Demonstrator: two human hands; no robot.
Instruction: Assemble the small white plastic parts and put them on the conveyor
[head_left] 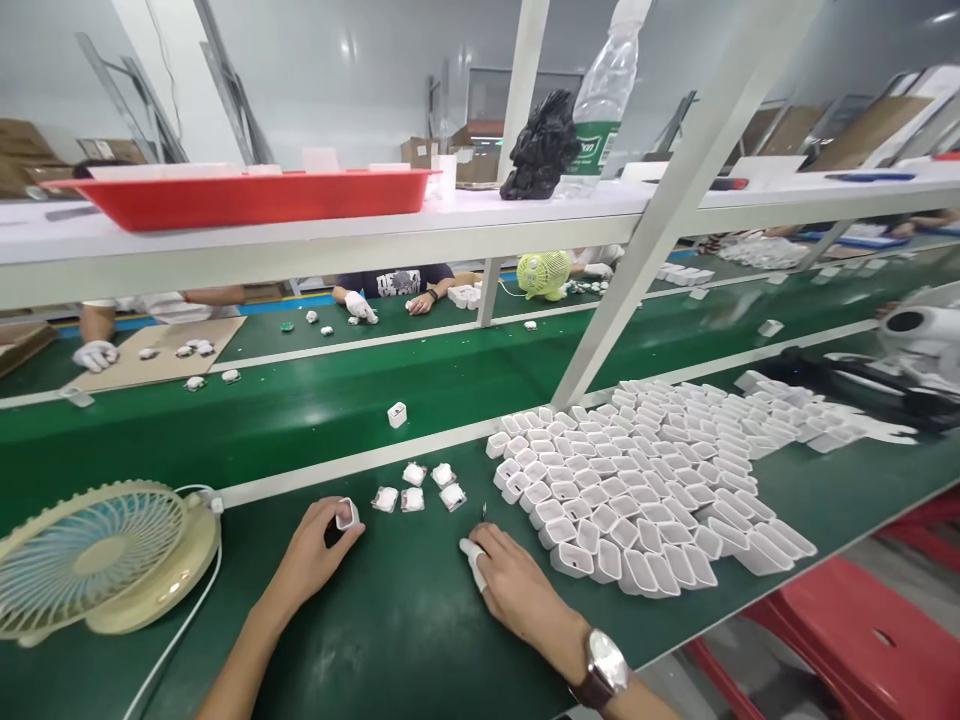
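Note:
My left hand point(315, 552) rests on the green bench, fingers closed around a small white plastic housing point(346, 513). My right hand point(517, 585), with a white finger cot and a wristwatch point(604, 668), lies on the bench with fingers curled; a thin metal tip point(484, 512) sticks up from it, too small to name. Between and just beyond the hands lie several small white parts point(420, 487). To the right spreads a large pile of empty white housings point(645, 480).
A cream desk fan point(97, 555) with its cable stands at the near left. One single housing point(397, 414) sits on the green conveyor belt point(300, 400). Other people's hands point(390, 305) work across the belt. A red tray point(247, 195) and a bottle point(604, 95) sit on the shelf above.

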